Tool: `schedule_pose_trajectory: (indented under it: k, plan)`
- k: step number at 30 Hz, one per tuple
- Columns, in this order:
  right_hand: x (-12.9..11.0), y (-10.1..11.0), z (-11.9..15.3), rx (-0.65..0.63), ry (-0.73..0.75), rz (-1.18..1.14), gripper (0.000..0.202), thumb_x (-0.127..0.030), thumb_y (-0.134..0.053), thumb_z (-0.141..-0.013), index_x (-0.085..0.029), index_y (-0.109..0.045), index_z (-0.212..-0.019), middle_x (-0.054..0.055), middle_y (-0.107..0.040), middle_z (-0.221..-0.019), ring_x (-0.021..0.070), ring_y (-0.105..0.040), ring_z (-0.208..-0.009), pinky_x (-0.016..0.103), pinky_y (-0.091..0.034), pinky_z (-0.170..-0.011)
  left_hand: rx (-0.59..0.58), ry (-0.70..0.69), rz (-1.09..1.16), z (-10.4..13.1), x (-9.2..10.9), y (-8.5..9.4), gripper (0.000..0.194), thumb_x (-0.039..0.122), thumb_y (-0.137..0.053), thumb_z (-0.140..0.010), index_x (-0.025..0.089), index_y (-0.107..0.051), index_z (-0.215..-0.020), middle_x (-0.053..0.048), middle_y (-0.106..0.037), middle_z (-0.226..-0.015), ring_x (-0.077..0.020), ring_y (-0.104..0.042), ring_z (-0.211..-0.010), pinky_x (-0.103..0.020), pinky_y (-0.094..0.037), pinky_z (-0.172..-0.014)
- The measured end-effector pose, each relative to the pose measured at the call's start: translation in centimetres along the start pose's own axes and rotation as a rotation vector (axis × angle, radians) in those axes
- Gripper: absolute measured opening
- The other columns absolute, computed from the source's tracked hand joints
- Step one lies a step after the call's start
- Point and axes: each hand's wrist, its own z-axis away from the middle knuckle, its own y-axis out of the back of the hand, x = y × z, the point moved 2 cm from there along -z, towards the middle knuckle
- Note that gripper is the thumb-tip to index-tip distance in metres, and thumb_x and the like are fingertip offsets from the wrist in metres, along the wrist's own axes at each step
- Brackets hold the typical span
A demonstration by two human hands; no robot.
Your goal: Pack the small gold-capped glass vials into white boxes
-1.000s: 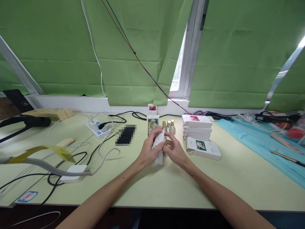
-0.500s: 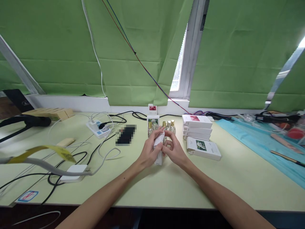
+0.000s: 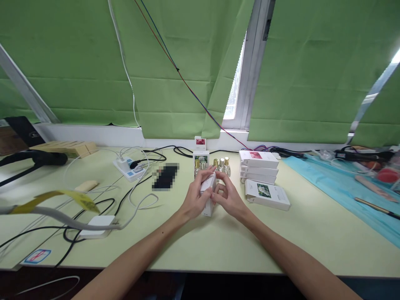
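A small white carton (image 3: 207, 209) stands on the table in front of me, between both hands. My left hand (image 3: 195, 197) is wrapped around its left side, with the thumb lying near the top edge. My right hand (image 3: 229, 198) has thumb and fingertips bent against the carton's upper right side. The hands cover much of the carton. Just behind them are several small glass bottles (image 3: 226, 167) with gold and silver caps, some partly hidden. Another white box (image 3: 200, 156) with a flower picture stands upright behind the bottles.
To the right lie a stack of white boxes (image 3: 259, 160) and a single flower-picture box (image 3: 269, 195). A blue sheet (image 3: 331, 187) covers the far right. On the left are a power strip (image 3: 128, 170), loose cables, a white device (image 3: 98, 227) and a blurred-out dark object (image 3: 165, 177).
The top of the carton looks flatter, and its upper flap seems lower than before. Both hands have kept nearly the same place, with small finger shifts.
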Motion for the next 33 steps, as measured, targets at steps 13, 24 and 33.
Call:
schedule_pose_trajectory:
  k: [13, 24, 33]
  plan:
    - [0.07, 0.02, 0.10, 0.001, -0.029, -0.003, 0.063, -0.042, -0.076, -0.081, -0.030, -0.043, -0.133, 0.006, -0.049, -0.127, 0.0101, -0.049, -0.072, 0.028, -0.053, -0.062, 0.039, -0.022, 0.006, -0.03, 0.18, 0.01, 0.027, 0.035, -0.051, -0.097, 0.026, -0.052, -0.122, -0.012, -0.056, -0.147, -0.0319, -0.042, -0.144, -0.059, -0.033, -0.117]
    - [-0.24, 0.15, -0.04, 0.005, 0.008, -0.026, 0.051, -0.044, -0.070, -0.085, -0.028, -0.049, -0.129, 0.006, -0.051, -0.128, 0.0103, -0.053, -0.072, 0.027, -0.054, -0.059, 0.028, 0.040, 0.069, 0.02, 0.36, -0.01, 0.028, 0.040, -0.053, -0.098, 0.026, -0.053, -0.122, -0.011, -0.054, -0.149, -0.0307, -0.040, -0.145, -0.053, -0.036, -0.115]
    - [-0.61, 0.07, 0.07, 0.021, -0.002, -0.025, 0.053, -0.046, -0.070, -0.084, -0.028, -0.051, -0.131, 0.007, -0.056, -0.122, 0.0127, -0.055, -0.073, 0.029, -0.054, -0.060, 0.014, 0.036, 0.052, -0.01, 0.32, 0.15, 0.029, 0.041, -0.055, -0.097, 0.026, -0.052, -0.121, -0.012, -0.051, -0.151, -0.0321, -0.042, -0.144, -0.056, -0.035, -0.115]
